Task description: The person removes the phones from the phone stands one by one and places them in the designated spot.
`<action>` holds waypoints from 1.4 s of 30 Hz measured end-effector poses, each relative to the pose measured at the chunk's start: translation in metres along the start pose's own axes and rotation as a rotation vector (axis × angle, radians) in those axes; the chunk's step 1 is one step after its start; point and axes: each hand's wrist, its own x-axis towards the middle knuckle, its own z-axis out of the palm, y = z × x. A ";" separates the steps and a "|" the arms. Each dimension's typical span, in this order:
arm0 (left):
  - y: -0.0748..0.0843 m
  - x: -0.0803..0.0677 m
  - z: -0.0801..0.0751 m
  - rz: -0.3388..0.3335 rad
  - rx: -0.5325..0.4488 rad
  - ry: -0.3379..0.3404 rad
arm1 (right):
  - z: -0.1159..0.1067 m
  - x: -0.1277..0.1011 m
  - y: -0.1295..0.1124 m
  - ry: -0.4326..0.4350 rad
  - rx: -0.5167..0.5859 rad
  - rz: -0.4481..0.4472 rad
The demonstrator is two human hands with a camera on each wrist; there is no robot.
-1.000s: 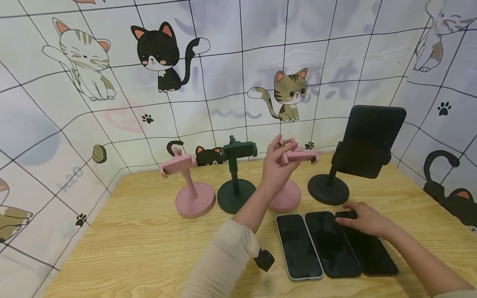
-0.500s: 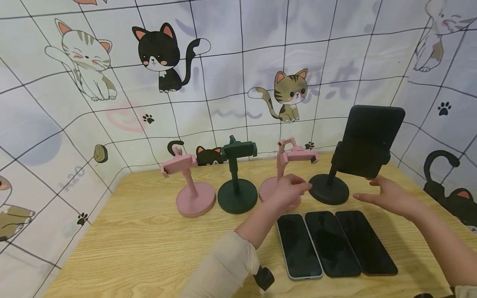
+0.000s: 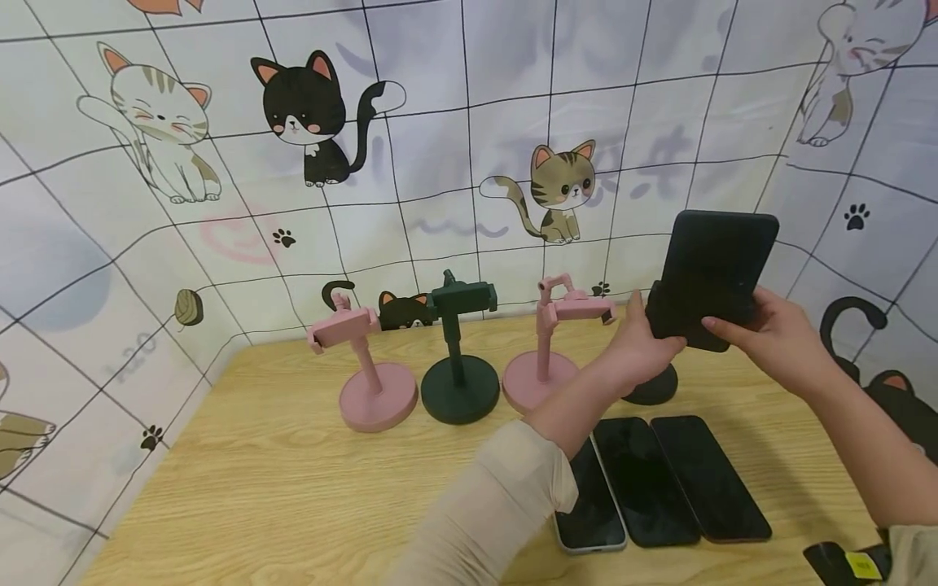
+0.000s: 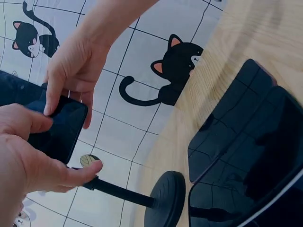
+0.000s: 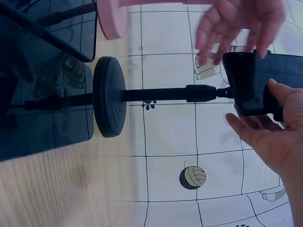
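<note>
A smartphone (image 3: 721, 252) sits upright in the holder of a black phone stand (image 3: 657, 387). My right hand (image 3: 791, 346) grips the phone's lower right side, thumb on the front and fingers behind. At the holder's left side is my left hand (image 3: 633, 350), its fingers extended and spread. In the right wrist view the left hand (image 5: 241, 28) is blurred, and its fingers hang beside the phone (image 5: 258, 90). Three more phones lie face up in a row: a left phone (image 3: 589, 505) partly behind my left forearm, a middle phone (image 3: 645, 480) and a right phone (image 3: 711, 480).
To the left stand a pink phone stand (image 3: 377, 397), a dark green phone stand (image 3: 459, 391) and another pink phone stand (image 3: 538, 378). The wooden table (image 3: 293, 488) meets a cat-patterned cloth backdrop (image 3: 440, 163) behind and at both sides.
My left hand has left the nearer pink stand and moved right to the black holder. My right hand has risen from the right phone and grips the phone in the holder, which is tilted differently.
</note>
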 end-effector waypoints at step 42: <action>0.012 -0.068 -0.055 0.251 -0.386 -0.096 | -0.009 -0.042 -0.068 0.056 0.104 -0.092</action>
